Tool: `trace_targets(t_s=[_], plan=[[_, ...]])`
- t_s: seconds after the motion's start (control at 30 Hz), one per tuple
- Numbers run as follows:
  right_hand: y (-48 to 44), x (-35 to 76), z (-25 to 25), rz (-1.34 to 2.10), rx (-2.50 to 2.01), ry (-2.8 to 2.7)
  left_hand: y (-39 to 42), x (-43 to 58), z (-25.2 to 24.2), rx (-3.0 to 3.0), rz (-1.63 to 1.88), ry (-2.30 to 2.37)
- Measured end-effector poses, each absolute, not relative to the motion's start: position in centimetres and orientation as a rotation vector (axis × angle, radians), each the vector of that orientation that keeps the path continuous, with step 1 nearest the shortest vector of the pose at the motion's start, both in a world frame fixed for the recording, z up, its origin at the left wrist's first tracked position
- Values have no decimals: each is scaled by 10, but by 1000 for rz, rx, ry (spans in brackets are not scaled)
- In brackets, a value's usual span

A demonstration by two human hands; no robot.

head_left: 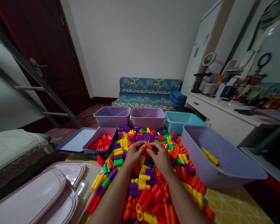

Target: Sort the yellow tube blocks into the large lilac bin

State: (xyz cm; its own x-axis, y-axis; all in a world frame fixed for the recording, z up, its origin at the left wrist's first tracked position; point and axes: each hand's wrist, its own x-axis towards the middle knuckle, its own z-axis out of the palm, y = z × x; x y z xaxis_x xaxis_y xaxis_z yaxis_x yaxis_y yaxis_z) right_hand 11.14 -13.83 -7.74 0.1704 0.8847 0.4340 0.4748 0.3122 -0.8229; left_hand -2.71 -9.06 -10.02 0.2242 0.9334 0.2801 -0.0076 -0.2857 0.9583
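Both my hands meet over the middle of a wide pile of plastic pieces (144,179) in red, orange, yellow, green and purple. My left hand (136,152) pinches the left part of an orange piece (148,145). On its other side, my right hand (160,154) has its thumb and fingers closed on the same piece. Red pieces (102,142) fill part of a dark box (98,153) to the left. Some yellow pieces (210,156) lie inside the large purple bin (214,174) on the right.
Two purple bins (112,117) and a light blue bin (184,122) line the far edge. Pale lids (30,196) and a clear lid (90,177) lie at the left. A yellow patterned cloth (233,205) covers the table. A blue sofa (149,90) stands beyond.
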Motion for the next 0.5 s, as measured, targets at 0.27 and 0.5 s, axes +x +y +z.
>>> trace_targets(t_s=[0.27,0.5], plan=[[-136,113,-83,583,-1316,-1316,-93,-29,-97,1766,1299,923],[-132,114,-85,806,-1234,-1112,-92,-28,-98,1745,1307,909]])
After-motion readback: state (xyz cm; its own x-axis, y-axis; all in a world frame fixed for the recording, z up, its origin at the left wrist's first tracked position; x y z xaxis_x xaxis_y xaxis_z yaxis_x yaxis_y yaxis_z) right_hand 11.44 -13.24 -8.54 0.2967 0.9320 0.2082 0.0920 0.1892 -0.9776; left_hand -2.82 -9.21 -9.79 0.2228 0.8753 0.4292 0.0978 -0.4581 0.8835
